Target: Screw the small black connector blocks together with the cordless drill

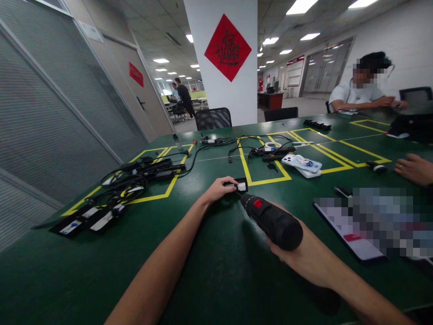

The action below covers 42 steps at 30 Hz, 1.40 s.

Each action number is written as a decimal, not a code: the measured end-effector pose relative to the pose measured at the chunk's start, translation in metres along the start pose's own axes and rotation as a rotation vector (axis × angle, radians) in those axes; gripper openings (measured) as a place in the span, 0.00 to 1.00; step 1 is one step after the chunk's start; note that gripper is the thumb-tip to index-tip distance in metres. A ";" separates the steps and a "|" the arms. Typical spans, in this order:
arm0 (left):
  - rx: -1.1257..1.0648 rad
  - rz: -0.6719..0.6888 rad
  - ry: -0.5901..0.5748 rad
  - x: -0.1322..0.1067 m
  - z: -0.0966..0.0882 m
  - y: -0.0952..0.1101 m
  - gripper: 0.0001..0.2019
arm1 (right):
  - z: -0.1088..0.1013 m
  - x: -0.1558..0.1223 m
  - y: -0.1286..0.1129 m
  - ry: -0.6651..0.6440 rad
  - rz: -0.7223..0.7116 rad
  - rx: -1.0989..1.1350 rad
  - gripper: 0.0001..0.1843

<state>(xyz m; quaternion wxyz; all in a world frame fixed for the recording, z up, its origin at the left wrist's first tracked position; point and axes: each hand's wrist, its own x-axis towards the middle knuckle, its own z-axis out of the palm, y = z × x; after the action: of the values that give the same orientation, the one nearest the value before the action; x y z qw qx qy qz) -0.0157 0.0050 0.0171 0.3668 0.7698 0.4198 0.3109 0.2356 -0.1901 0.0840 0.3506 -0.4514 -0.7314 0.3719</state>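
My right hand [287, 253] is wrapped round a black cordless drill [274, 221] with a red switch on top. The drill's nose points forward and left, and its bit meets or nearly meets a small black box-like part [245, 184] with a white label; whether they touch I cannot tell. On that part's left side lies my left hand [219, 189], its fingers closed over the edge and pressing it against the green table [209, 253]. The drill's grip is mostly hidden under my right hand.
Black cables and adapters [145, 174] are heaped at left. Beyond the part lie more cables [260, 151] and a phone in a patterned case [302, 163]. A tablet-like device [352, 234] lies at right, near another person's hand [414, 169]. Someone sits at the far right [358, 97].
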 end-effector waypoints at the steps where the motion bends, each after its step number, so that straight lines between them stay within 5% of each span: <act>1: -0.002 0.003 -0.001 0.000 0.000 0.000 0.15 | 0.000 0.000 -0.002 -0.001 -0.004 0.008 0.38; 9: -0.010 0.032 -0.003 0.000 0.000 -0.003 0.14 | 0.002 -0.005 0.001 0.070 0.091 -0.038 0.32; 16: -0.025 0.067 0.034 -0.002 0.003 -0.007 0.13 | -0.007 -0.011 0.004 -0.086 0.235 0.079 0.16; 24: 0.024 0.070 0.074 -0.004 0.006 -0.005 0.15 | -0.022 -0.026 0.009 0.052 0.127 -0.211 0.43; 29: 0.102 0.120 0.184 -0.013 0.008 0.001 0.24 | 0.006 -0.011 0.012 -0.048 0.250 -0.537 0.48; 35: 0.470 0.285 0.309 -0.032 0.013 0.014 0.25 | 0.038 0.016 0.017 -0.085 0.270 -0.634 0.50; 42: 0.641 0.384 0.211 -0.030 0.020 0.017 0.28 | 0.015 0.022 -0.005 -0.100 0.195 -0.627 0.45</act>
<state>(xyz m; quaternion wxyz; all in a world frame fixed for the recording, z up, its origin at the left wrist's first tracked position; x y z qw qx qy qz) -0.0071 -0.0339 0.0153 -0.0025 0.8737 0.3795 0.3044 0.2129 -0.1747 0.0849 0.1208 -0.5865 -0.7799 0.1823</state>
